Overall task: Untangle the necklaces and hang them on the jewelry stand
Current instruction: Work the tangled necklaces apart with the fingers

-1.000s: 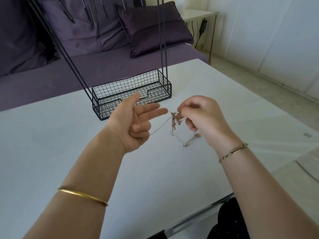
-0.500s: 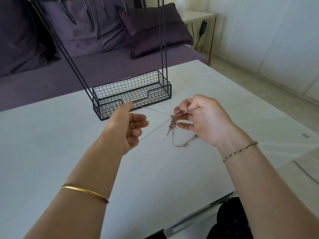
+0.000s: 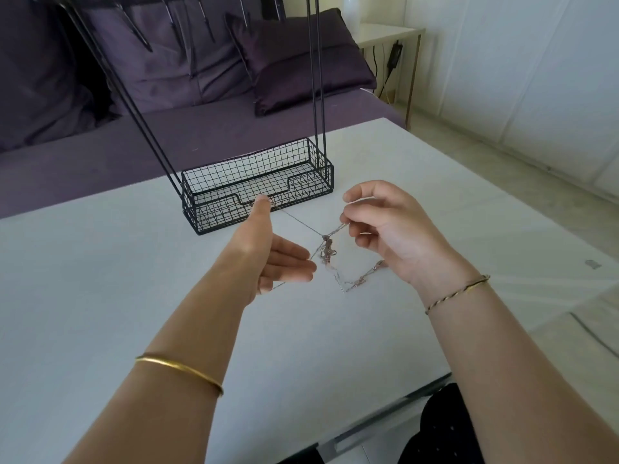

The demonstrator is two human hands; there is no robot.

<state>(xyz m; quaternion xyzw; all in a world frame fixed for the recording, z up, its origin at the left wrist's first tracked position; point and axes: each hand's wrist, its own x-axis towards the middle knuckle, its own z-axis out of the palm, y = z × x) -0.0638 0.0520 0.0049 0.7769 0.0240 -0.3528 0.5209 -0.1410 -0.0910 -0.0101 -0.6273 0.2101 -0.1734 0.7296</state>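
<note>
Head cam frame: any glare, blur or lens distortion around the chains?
Head view: soft even daylight, no glare on the table. Head view: wide-angle lens splays the jewelry stand rods. Head view: necklaces tangle slightly smeared, thin strands fade against white between left hand and right hand.

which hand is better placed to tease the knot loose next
Right, probably: the right hand pinches strands just beside the knot, while the left hand is occupied, open and holding the chain loop spread taut.
</note>
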